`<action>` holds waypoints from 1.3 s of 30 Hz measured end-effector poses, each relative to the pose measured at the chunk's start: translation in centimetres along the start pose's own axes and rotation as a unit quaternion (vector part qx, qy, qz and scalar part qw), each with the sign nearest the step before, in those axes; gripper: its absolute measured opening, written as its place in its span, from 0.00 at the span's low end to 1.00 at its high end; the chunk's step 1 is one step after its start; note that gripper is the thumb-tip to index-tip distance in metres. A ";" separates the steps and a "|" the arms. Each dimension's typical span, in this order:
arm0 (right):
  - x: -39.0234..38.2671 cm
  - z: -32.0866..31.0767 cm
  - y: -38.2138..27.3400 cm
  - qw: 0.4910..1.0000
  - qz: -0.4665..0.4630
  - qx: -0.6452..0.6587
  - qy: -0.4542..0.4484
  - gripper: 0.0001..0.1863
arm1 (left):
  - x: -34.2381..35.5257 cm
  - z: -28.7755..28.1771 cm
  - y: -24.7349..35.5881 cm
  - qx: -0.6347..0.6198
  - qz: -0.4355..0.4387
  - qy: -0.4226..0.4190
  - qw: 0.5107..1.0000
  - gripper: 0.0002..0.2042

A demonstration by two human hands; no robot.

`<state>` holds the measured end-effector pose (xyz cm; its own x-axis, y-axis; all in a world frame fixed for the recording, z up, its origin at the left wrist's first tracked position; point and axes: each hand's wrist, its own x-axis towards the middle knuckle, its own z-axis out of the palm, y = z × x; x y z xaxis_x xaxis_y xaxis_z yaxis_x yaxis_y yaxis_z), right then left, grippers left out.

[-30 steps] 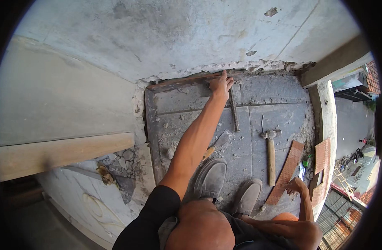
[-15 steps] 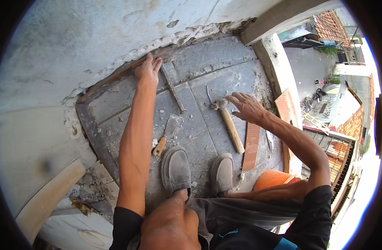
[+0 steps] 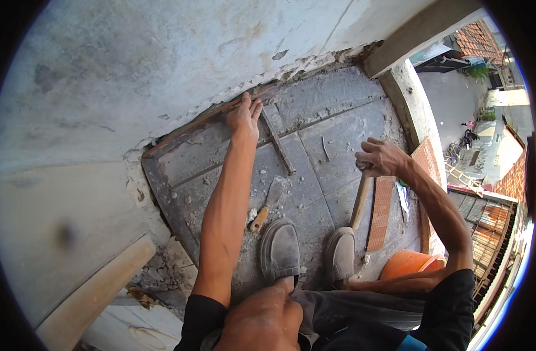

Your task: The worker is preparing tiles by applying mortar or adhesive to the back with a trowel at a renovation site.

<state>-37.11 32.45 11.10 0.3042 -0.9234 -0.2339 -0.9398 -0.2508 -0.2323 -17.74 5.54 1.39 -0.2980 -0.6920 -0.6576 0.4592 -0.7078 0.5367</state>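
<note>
My left hand (image 3: 243,120) reaches to the foot of the wall, its fingers stretched out and resting against a thin reddish-brown strip (image 3: 189,126) set along the wall's base. My right hand (image 3: 380,159) is closed round the head of a hammer, whose wooden handle (image 3: 360,202) points down toward my right shoe. A flat metal chisel (image 3: 281,149) lies on the grey tiles beside my left hand. Nearer my left shoe is a scraper (image 3: 268,205) with a wooden handle. A thin curved metal piece (image 3: 325,148) lies between my hands.
Rubble crumbs dot the grey tiled floor (image 3: 326,175). Reddish textured tile pieces (image 3: 381,216) lie on the right, with an orange bucket (image 3: 405,263) below them. A low ledge (image 3: 417,99) bounds the right side, above a street. Broken plaster (image 3: 303,65) edges the wall.
My right hand has closed on the hammer's head and shifted it slightly, leaving the curved metal piece behind. My left hand stays against the strip. The whole view has shifted.
</note>
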 end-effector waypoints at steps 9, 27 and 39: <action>-1.3 -0.6 -4.0 0.499 0.528 0.509 0.461 0.11 | 0.0 0.1 -0.3 0.052 -0.015 -0.015 0.998 0.24; 11.6 10.0 -11.2 0.162 0.469 0.669 0.553 0.13 | 1.1 -0.5 -0.3 0.053 0.008 -0.031 0.998 0.23; 11.3 9.5 -11.4 0.175 0.469 0.673 0.544 0.12 | 0.4 -0.3 0.1 0.153 -0.014 -0.017 0.988 0.26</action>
<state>-21.41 27.61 2.13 -0.7841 -0.0668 -0.6170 0.6146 -0.2213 -0.7571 -17.61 5.23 1.00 -0.3372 -0.6717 -0.6596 0.1779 -0.7335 0.6560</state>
